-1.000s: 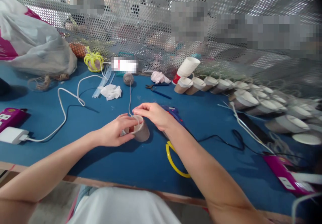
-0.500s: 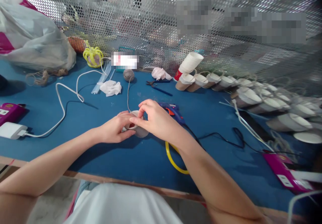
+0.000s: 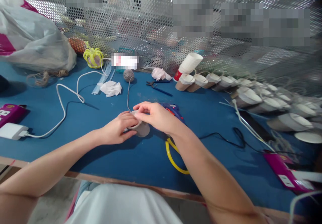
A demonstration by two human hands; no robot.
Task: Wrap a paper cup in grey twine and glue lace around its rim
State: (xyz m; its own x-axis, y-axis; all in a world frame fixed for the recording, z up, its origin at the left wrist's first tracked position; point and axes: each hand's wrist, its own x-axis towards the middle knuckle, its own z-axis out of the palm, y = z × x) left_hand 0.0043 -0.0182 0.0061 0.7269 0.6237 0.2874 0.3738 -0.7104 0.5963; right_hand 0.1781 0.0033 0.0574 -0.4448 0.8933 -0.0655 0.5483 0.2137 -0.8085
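Note:
A small paper cup [image 3: 143, 129] lies tilted on its side between my hands, its open end toward the left. My left hand [image 3: 120, 127] is closed around the mouth end, covering part of the rim. Thumb and fingers of my right hand [image 3: 153, 115] close at the far upper side of the rim; what lies between the fingertips is mostly hidden. From a ball of grey yarn [image 3: 128, 75], a strand [image 3: 128, 98] runs down to the rim by my fingers. A blue hot glue gun [image 3: 173, 109] lies partly behind my right hand.
Pliers [image 3: 161, 87], crumpled white paper [image 3: 111, 88] and clear glue sticks [image 3: 100, 83] lie beyond my hands. Rows of wrapped cups [image 3: 245, 98] fill the right side. A yellow tube loop [image 3: 173, 158] is under my right forearm. White and black cables cross the blue table [image 3: 113, 163].
My right hand has shifted slightly downward, its fingers flatter over the cup's rim. The cup has turned a little to the right, and the left hand stays on it.

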